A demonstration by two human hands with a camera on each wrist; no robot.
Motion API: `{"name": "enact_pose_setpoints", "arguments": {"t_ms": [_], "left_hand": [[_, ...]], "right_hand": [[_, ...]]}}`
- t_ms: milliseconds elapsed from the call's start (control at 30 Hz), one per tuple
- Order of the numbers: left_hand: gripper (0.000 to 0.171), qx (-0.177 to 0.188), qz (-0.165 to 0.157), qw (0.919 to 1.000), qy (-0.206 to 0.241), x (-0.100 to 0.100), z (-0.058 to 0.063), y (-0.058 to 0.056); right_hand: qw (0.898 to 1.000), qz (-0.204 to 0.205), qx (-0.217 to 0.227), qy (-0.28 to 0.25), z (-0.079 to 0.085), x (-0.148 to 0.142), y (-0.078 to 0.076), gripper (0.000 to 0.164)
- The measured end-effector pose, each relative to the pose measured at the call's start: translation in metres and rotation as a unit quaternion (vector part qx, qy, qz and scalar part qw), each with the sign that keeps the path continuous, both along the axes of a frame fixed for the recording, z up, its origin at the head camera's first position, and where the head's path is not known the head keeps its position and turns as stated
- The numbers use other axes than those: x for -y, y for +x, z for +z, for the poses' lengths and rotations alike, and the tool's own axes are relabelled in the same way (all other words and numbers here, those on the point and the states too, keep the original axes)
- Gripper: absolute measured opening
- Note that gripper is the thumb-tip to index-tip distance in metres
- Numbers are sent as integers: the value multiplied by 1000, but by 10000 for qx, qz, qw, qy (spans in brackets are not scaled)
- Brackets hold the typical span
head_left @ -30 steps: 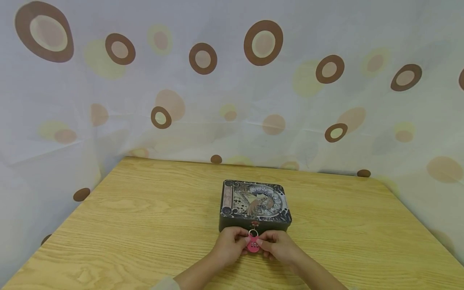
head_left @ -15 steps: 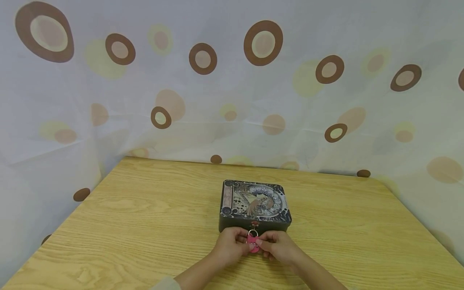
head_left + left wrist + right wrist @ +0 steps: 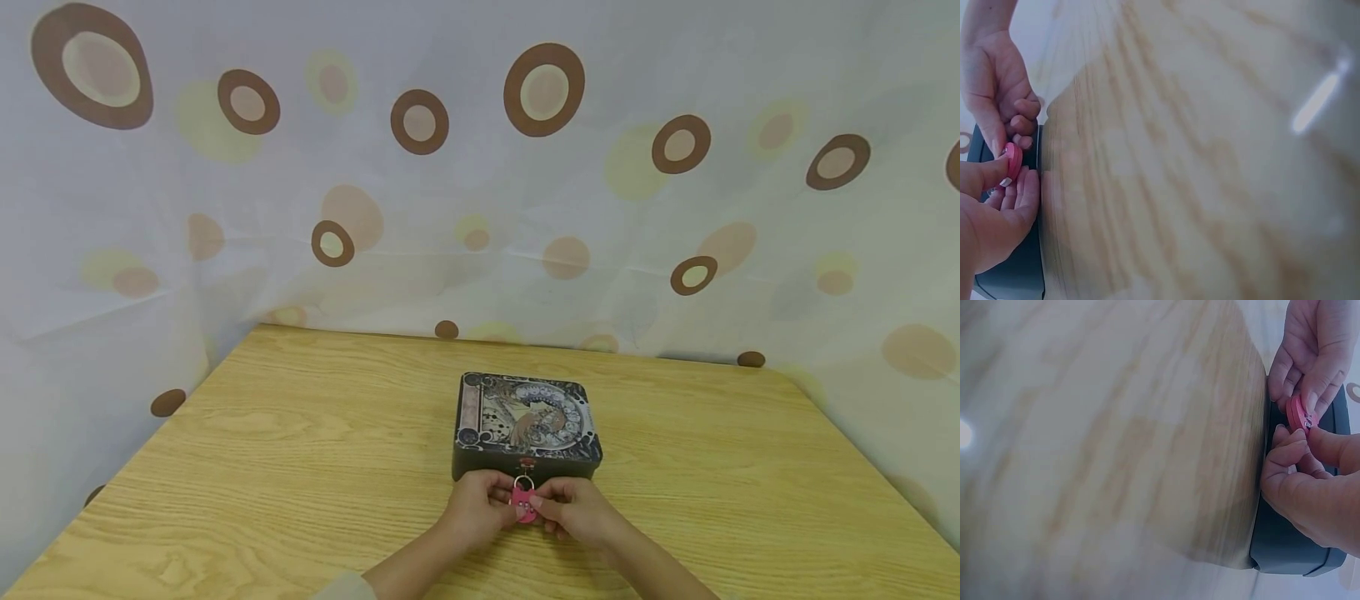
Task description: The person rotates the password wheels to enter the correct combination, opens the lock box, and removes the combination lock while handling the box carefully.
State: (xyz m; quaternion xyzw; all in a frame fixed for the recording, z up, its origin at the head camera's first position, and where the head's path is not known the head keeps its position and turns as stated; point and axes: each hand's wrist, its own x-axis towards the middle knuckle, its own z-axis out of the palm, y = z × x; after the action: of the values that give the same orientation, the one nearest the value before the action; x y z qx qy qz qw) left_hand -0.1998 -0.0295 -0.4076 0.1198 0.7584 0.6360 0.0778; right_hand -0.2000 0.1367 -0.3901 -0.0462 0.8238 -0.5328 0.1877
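Observation:
A pink combination padlock (image 3: pixel 524 505) with small number dials hangs by its silver shackle (image 3: pixel 524 481) from the red clasp (image 3: pixel 528 463) on the front of a dark tin box (image 3: pixel 528 417). My left hand (image 3: pixel 476 510) pinches the padlock from the left, its thumb lying over the dials. From the right, my right hand (image 3: pixel 579 510) pinches the other side, thumb near the upper part of the body. In the right wrist view the padlock (image 3: pixel 1300 414) shows edge-on between both hands, in front of the box's dark side (image 3: pixel 1288 540). The box lid is down.
The box stands on a wood-grain table (image 3: pixel 300 433). Behind and beside the table hangs a pale curtain (image 3: pixel 480 192) printed with brown and yellow circles. Bright reflections (image 3: pixel 1316 103) show on the tabletop in the left wrist view.
My left thumb has shifted right and down onto the dials, and the padlock has turned slightly. My right hand and the box look unmoved.

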Motion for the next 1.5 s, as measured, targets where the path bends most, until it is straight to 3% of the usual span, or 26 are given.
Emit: {"name": "enact_pose_setpoints", "arguments": {"t_ms": [700, 1333, 1500], "left_hand": [[13, -217, 20, 9998, -49, 0, 0, 1], [15, 138, 109, 9998, -2, -2, 2, 1], [16, 20, 52, 10000, 8, 0, 3, 2]], "right_hand": [[9999, -50, -69, 126, 1, 2, -1, 19], [9998, -95, -107, 143, 1, 2, 0, 20], [9998, -113, -65, 128, 2, 2, 0, 18]]}}
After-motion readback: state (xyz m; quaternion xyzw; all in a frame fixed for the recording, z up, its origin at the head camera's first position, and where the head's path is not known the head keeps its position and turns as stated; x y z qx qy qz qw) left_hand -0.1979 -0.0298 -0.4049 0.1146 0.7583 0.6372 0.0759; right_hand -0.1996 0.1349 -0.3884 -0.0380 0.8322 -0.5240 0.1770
